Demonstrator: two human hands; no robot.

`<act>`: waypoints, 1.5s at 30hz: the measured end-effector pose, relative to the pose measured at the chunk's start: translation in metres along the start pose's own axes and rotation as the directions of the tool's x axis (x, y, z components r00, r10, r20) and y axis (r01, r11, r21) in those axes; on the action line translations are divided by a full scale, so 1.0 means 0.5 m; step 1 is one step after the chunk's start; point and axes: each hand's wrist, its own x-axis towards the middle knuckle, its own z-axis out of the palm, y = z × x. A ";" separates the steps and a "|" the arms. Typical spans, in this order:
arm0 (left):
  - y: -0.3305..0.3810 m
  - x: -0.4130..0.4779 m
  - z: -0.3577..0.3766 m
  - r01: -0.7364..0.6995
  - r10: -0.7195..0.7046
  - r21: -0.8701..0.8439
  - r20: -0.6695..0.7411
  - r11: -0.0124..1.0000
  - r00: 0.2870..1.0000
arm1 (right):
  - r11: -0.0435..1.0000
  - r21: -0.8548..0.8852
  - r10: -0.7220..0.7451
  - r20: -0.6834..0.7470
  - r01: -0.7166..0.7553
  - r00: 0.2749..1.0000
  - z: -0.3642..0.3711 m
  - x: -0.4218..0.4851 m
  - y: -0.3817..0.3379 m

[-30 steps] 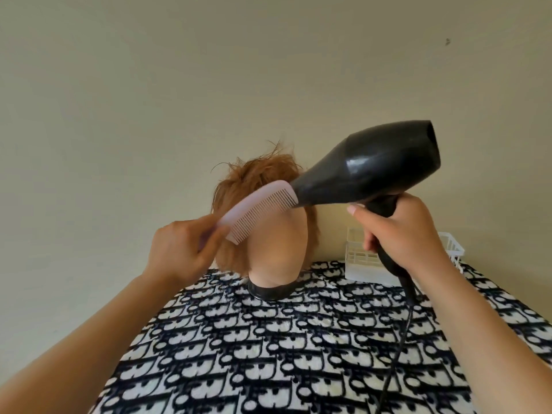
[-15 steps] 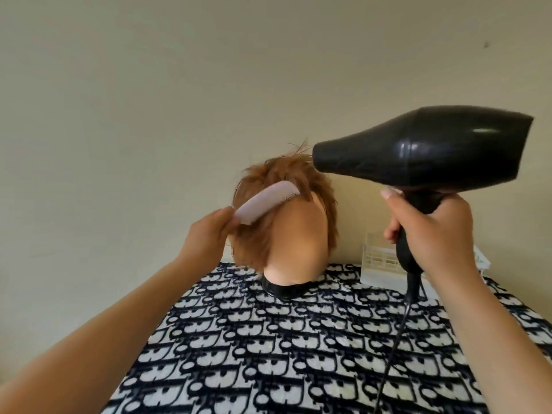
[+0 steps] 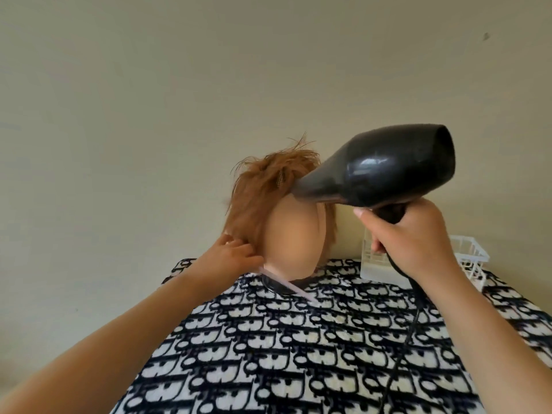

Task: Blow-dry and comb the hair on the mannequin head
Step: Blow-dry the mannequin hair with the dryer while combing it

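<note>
Mannequin head (image 3: 294,234) between left hand (image 3: 230,258) holding comb (image 3: 287,284), right hand (image 3: 409,237) gripping dryer (image 3: 379,171)

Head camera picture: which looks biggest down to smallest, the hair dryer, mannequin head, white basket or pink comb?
1. hair dryer and mannequin head: about alike, dryer nearer, so unsure.
2. white basket, partly hidden.
3. pink comb, mostly hidden.

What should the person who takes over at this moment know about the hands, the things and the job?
Left hand holds the pink comb low beside the mannequin head, under the hair.
Right hand grips the hair dryer, its nozzle at the top front of the hair.
Done: the side hair hangs fairly smooth.
Left: strands on top stick up; dry and comb them.
</note>
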 end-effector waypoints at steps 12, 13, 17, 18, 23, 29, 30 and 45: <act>0.039 0.082 -0.122 0.353 -0.795 -0.752 -0.357 0.556 0.490 | 0.982 0.114 0.156 -0.016 -0.153 0.988 -0.053 0.104 0.005; 0.033 0.101 -0.140 0.344 -0.832 -0.801 -0.312 0.490 0.459 | 0.977 0.138 0.158 0.025 -0.160 0.987 -0.055 0.115 -0.002; -0.010 0.165 -0.190 0.485 -0.856 -0.763 -0.169 0.428 0.489 | 0.992 0.033 0.123 -0.006 -0.123 0.992 -0.063 0.137 -0.007; -0.021 0.181 -0.199 0.542 -0.856 -0.725 -0.130 0.426 0.500 | 0.989 0.047 0.136 0.021 -0.137 0.990 -0.064 0.137 -0.007; -0.054 0.263 -0.228 0.711 -0.874 -0.628 0.096 0.318 0.476 | 0.986 0.025 0.167 -0.053 -0.165 0.985 -0.075 0.118 0.015; -0.034 0.348 -0.227 0.724 -0.827 -0.678 0.330 0.128 0.455 | 0.983 0.024 0.184 -0.119 -0.183 0.976 -0.104 0.091 0.034; -0.037 0.362 -0.225 0.722 -0.818 -0.671 0.316 0.166 0.481 | 0.980 0.055 0.196 -0.085 -0.192 0.977 -0.108 0.087 0.035; -0.030 0.418 -0.173 0.746 -0.680 -0.356 0.313 0.563 0.663 | 0.948 0.187 0.258 0.018 -0.256 0.966 -0.152 0.015 0.064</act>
